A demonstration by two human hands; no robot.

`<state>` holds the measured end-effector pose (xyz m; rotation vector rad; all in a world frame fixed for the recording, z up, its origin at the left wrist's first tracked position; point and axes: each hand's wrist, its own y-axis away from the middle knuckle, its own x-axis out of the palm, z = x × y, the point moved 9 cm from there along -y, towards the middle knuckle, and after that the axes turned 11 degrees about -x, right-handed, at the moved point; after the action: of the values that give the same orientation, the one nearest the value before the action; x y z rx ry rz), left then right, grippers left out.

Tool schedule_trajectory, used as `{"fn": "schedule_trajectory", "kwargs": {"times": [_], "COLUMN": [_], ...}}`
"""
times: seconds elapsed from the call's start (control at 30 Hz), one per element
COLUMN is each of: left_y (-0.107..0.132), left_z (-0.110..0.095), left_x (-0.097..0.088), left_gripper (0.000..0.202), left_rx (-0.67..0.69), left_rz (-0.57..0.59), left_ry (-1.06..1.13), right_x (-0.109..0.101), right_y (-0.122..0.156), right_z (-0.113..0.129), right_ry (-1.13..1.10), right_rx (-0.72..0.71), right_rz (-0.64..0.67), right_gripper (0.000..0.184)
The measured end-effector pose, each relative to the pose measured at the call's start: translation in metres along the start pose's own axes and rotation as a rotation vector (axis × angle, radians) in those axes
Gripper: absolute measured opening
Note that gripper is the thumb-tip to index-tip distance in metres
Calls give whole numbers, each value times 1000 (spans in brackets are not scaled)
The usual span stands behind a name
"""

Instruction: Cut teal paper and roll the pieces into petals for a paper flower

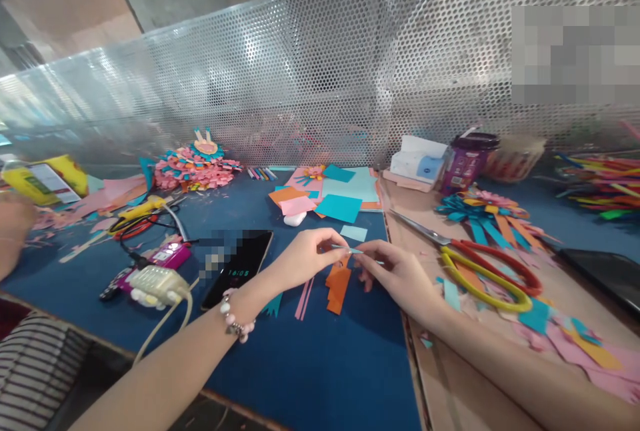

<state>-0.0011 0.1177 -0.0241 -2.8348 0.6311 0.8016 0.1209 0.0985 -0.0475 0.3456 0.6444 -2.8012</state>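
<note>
My left hand [316, 254], with a beaded bracelet on its wrist, pinches one end of a thin light-blue paper strip [356, 251]. Thumb and fingertips of my right hand [393, 271] close on the same strip from the other side. Both hands hover over the blue tabletop [360, 364]. Below them lie stepped orange paper pieces [339, 290]. Narrow pink strips [305, 299] and a teal fringed piece [273, 304] rest just left of these. A pale blue paper rectangle [354, 233] sits behind my hands.
Large scissors [480, 271] with red and yellow handles lie right, among paper scraps [575, 344]. A phone [240, 271] and a power strip [160, 284] with cables are left. Coloured sheets [345, 191] and a purple cup [467, 161] stand before the perforated metal screen [300, 71]. Another person's hand [15, 228] is far left.
</note>
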Motion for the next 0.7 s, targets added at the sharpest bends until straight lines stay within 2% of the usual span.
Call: {"fn": "schedule_trajectory", "kwargs": {"times": [0.7], "left_y": [-2], "left_z": [0], "left_x": [-2], "left_gripper": [16], "left_rx": [-9], "left_rz": [7], "left_ry": [-1], "right_x": [3], "right_y": [0], "right_z": [-1], "right_ry": [-60], "right_rx": [6], "right_rz": [-2], "right_gripper": [24]}}
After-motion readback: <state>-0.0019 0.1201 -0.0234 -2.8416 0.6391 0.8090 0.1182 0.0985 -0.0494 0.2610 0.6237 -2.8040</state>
